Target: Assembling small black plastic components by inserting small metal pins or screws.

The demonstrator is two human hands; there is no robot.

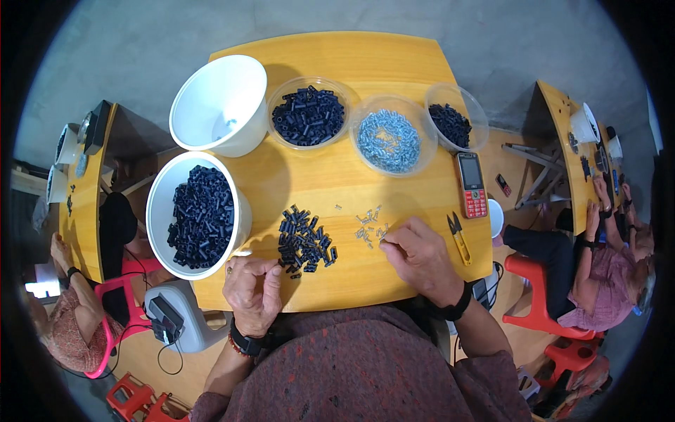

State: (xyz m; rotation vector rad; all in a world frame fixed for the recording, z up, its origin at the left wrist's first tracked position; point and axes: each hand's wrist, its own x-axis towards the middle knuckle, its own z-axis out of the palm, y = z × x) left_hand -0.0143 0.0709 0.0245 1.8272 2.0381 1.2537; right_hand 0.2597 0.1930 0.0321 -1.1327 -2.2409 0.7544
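Your left hand [252,287]: grip pinched shut, contents too small to tell, beside the loose black tubes [305,242] on the yellow bench [394,56]. Your right hand [420,257]: fingertips closed on the small silver screws [370,230].

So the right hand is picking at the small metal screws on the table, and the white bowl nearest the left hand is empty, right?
Not quite: in the head view the white bowl nearest the left hand is full of black tubular parts. The right hand is indeed at the small metal screws.
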